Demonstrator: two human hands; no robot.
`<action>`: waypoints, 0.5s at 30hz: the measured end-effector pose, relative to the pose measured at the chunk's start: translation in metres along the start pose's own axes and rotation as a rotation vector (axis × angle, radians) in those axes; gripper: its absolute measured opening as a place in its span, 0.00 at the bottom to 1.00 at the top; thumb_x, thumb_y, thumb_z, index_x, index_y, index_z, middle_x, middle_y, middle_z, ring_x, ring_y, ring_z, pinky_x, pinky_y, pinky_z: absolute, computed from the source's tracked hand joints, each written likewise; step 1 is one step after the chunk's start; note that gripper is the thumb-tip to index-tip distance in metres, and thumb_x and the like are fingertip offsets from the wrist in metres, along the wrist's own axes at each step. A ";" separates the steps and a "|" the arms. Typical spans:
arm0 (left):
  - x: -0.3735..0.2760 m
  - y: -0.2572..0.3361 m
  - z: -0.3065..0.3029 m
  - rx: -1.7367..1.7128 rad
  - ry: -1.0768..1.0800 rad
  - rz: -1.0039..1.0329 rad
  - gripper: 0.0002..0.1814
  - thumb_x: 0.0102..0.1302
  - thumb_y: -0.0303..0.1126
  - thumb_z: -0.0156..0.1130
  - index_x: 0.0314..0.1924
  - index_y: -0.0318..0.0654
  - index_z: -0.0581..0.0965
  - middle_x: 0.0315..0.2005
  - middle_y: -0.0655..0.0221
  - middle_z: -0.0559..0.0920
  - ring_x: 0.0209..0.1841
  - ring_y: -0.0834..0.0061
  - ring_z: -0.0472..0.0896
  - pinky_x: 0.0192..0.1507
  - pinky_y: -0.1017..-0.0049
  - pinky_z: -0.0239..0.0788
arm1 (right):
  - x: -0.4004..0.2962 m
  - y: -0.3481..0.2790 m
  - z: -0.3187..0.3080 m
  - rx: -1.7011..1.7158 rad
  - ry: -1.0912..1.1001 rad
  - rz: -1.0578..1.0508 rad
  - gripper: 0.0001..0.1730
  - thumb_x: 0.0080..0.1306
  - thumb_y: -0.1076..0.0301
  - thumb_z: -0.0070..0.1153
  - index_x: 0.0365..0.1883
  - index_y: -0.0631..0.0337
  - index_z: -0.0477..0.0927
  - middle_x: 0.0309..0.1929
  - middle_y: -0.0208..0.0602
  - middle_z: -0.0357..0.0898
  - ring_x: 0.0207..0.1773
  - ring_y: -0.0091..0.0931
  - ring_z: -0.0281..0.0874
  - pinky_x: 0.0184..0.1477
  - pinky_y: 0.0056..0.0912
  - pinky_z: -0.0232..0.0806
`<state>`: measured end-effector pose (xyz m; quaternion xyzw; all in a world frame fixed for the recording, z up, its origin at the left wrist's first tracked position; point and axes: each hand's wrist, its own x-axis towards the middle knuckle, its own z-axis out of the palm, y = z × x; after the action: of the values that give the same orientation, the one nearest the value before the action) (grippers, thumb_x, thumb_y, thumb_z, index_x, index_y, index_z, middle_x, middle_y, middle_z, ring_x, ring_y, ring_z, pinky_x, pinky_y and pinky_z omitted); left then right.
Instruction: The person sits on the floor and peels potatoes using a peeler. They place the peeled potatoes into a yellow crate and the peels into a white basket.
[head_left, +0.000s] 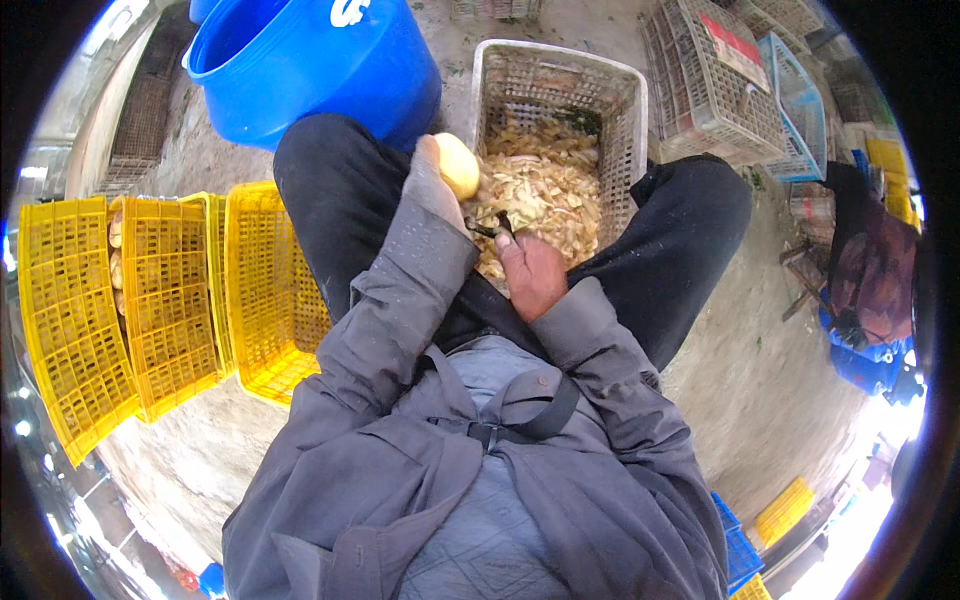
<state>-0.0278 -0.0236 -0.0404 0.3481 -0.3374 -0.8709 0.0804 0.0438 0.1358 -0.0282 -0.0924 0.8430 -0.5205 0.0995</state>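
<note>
In my left hand (439, 180) is a pale yellow, peeled potato (458, 166), held near the left edge of a grey plastic crate (562, 60). My right hand (534, 271) is closed around the handle of a dark peeler (491, 227), which lies between the two hands, just below the potato. Part of the peeler is hidden by the fingers and blurred. Under my hands, the crate between my knees contains a heap of pale and brownish peelings (551, 187), with some dark green bits at its far side.
A large blue plastic barrel (330, 75) stands beyond my left knee. Yellow crates (169, 292) line the left, one holding potatoes. Grey crates (712, 97) and a light blue crate (806, 112) stand at upper right. Another person (870, 262) is at the far right, near blue containers.
</note>
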 end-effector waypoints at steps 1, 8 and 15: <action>-0.003 0.010 0.007 -0.064 0.026 -0.051 0.24 0.74 0.56 0.51 0.48 0.42 0.76 0.30 0.61 0.82 0.27 0.64 0.80 0.28 0.64 0.74 | -0.002 0.000 0.003 -0.042 0.017 -0.065 0.22 0.76 0.57 0.50 0.28 0.66 0.70 0.19 0.46 0.64 0.23 0.31 0.62 0.29 0.40 0.57; -0.018 0.010 0.007 0.019 -0.036 0.016 0.23 0.73 0.56 0.53 0.47 0.42 0.76 0.33 0.63 0.82 0.28 0.63 0.81 0.31 0.63 0.76 | 0.020 -0.031 -0.026 0.102 0.078 0.001 0.18 0.76 0.61 0.50 0.31 0.67 0.69 0.19 0.44 0.63 0.24 0.28 0.60 0.29 0.38 0.57; -0.002 -0.002 -0.008 -0.009 -0.163 0.067 0.23 0.73 0.52 0.56 0.47 0.37 0.79 0.34 0.64 0.83 0.32 0.69 0.82 0.35 0.68 0.77 | 0.027 -0.053 -0.017 -0.049 0.048 -0.064 0.18 0.75 0.59 0.51 0.33 0.67 0.72 0.21 0.54 0.72 0.25 0.47 0.73 0.29 0.49 0.63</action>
<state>-0.0209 -0.0258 -0.0453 0.2642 -0.3505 -0.8947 0.0832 0.0156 0.1201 0.0254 -0.1093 0.8542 -0.5047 0.0605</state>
